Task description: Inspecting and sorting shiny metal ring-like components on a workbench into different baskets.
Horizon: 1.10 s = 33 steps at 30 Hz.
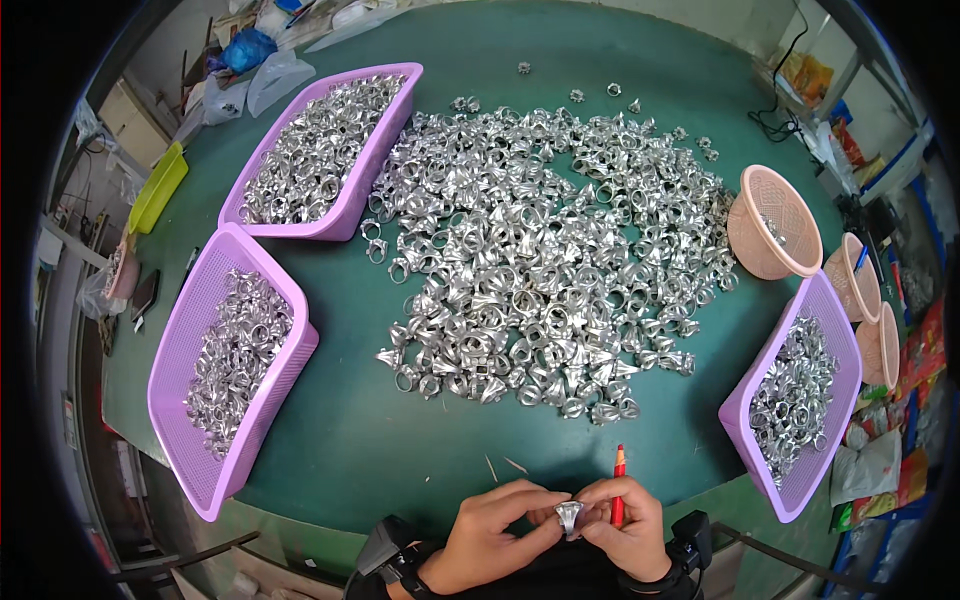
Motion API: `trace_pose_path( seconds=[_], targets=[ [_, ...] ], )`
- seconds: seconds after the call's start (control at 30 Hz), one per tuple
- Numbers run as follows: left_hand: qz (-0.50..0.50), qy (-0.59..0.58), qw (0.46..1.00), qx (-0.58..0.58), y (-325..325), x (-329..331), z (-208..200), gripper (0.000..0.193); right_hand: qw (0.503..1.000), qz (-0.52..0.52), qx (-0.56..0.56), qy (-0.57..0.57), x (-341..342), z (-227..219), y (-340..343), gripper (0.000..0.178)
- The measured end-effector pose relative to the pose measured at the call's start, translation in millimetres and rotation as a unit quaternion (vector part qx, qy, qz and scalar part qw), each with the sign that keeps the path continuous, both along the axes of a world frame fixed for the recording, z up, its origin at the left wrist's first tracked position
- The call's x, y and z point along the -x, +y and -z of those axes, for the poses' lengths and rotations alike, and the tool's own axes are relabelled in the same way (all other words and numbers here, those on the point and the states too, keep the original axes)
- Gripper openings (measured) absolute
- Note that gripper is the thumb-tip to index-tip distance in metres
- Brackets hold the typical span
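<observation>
A silver metal ring (568,514) with a broad, ridged head is held near the table's front edge. My left hand (492,536) is closed on it, thumb and forefinger pinching its left side. At its right side, the fingers of my right hand (638,532) are closed around a red pencil (619,462) and also touch the ring. The pencil points up and away, its red tip above the fingers. Beyond my hands, a large heap of similar silver rings (545,300) spreads over the green table (380,470).
Purple baskets with rings stand at far left (232,205), near left (170,400) and right (845,370). A peach basket (760,215) tilts at the heap's right, with more peach baskets (857,285) behind. Small slivers (515,466) lie before my hands. A lime-green tray (158,190) is at left.
</observation>
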<state>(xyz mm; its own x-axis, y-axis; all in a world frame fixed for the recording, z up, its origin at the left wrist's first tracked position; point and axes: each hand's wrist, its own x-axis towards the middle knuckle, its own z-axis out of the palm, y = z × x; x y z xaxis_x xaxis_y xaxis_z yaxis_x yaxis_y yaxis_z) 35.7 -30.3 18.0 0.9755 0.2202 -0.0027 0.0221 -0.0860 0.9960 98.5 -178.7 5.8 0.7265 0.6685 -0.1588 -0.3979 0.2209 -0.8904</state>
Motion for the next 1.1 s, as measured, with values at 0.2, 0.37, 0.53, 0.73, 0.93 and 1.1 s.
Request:
trace_pose_path(
  seconds=[0.2,0.37,0.53,0.73,0.93,1.1],
  targets=[
    [-0.036,-0.084,0.986,-0.138,-0.9,-4.9,-2.1,0.022,1.0,0.008,0.027,0.006,2.2,0.5,-0.7,0.03],
    [-0.036,-0.046,0.996,-0.074,-0.7,-1.9,-2.4,0.02,1.0,0.023,0.02,-0.007,2.6,-0.2,-0.7,0.028],
    [-0.011,0.014,1.0,0.014,0.9,2.6,4.2,0.02,0.999,0.0,0.033,-0.005,2.7,-2.2,-1.3,0.026],
    [-0.019,0.03,0.998,0.059,-0.8,3.3,5.8,0.017,0.999,-0.002,0.047,-0.01,3.4,-2.2,-0.7,0.024],
    [-0.019,0.052,0.995,0.085,-0.6,4.7,6.1,0.015,0.999,-0.008,0.049,-0.02,3.7,-1.7,-2.3,0.025],
    [-0.052,-0.022,0.994,-0.094,-3.4,3.6,3.5,0.023,0.998,0.005,0.05,-0.033,4.0,-1.1,-1.0,0.027]
  ],
)
